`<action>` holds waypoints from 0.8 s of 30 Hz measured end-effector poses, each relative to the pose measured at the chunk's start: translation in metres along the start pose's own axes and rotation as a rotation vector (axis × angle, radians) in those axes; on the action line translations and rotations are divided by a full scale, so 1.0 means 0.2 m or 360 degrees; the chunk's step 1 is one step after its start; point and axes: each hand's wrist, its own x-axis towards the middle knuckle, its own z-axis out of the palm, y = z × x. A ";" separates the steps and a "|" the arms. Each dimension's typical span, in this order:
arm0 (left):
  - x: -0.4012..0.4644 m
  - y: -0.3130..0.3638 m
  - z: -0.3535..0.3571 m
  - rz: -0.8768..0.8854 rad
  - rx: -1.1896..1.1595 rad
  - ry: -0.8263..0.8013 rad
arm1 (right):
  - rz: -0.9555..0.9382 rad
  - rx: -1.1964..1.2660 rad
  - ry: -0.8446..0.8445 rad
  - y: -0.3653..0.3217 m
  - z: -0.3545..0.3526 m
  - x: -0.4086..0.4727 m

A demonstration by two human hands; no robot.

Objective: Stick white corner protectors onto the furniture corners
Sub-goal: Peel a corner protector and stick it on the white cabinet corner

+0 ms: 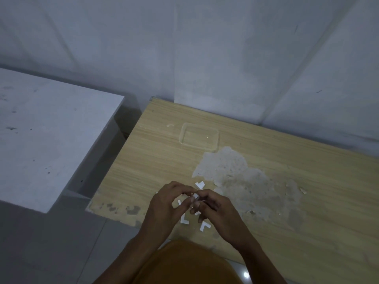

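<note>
On the peeling wooden table [266, 201] by grey walls [205, 48], both hands' grip pinches one corner protector [196, 196]

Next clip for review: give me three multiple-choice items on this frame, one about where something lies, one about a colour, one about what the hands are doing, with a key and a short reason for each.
1. Where is the clear plastic container relative to the hands?
A. Farther along the wooden table, nearer the wall
B. On the grey surface at left
C. In the person's lap

2. What colour are the loose L-shaped corner protectors on the table?
A. Black
B. White
C. Orange

3. What are the left hand and right hand doing?
A. Resting flat, apart
B. Lifting the container
C. Pinching one small white piece between their fingertips

Key: 1 A, the container sits beyond the hands toward the wall. 2 B, they show white against the wood. 3 C, both sets of fingertips meet on the piece.
</note>
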 end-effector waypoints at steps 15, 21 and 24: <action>0.02 0.00 -0.04 0.0139 0.0223 0.0066 | -0.0114 -0.0247 0.0004 -0.03 0.02 0.01; 0.02 -0.01 -0.05 0.0045 0.0123 0.0090 | -0.0101 -0.0319 0.0021 -0.03 0.04 0.04; 0.02 -0.01 -0.05 0.0046 0.0070 0.0066 | -0.0046 -0.0269 0.0011 -0.03 0.05 0.06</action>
